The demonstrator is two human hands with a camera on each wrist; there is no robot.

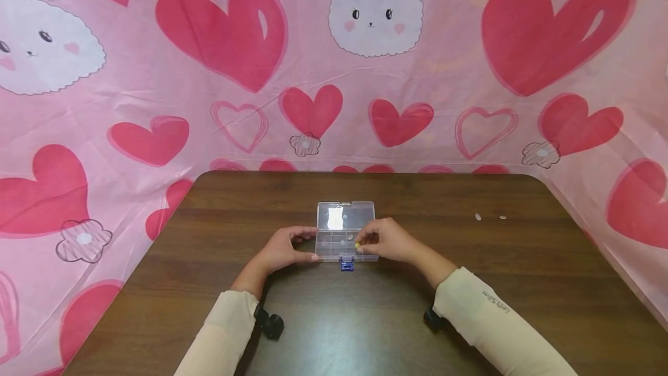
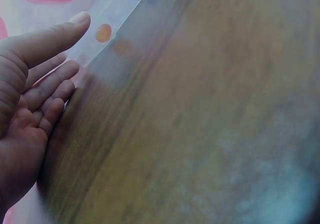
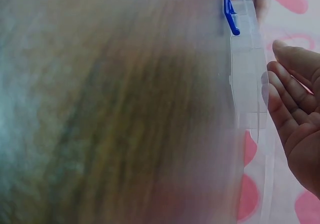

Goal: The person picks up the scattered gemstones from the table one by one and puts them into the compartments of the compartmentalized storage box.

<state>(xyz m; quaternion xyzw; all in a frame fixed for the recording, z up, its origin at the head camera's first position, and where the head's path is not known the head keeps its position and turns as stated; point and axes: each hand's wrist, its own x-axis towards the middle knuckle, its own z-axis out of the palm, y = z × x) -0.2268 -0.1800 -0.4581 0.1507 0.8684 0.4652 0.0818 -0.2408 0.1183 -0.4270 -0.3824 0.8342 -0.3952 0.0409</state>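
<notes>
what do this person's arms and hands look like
The left sleeve and right sleeve are cream, the right with dark lettering. A black gadget shows at the left sleeve's end, a second gadget at the right's. Left hand and right hand are bare.

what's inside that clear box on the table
The clear box has a whitish piece toward the back; an orange piece shows through in the left wrist view. The right hand, pinching a yellow piece, hides part of the box's right side; anything there is covered.
</notes>
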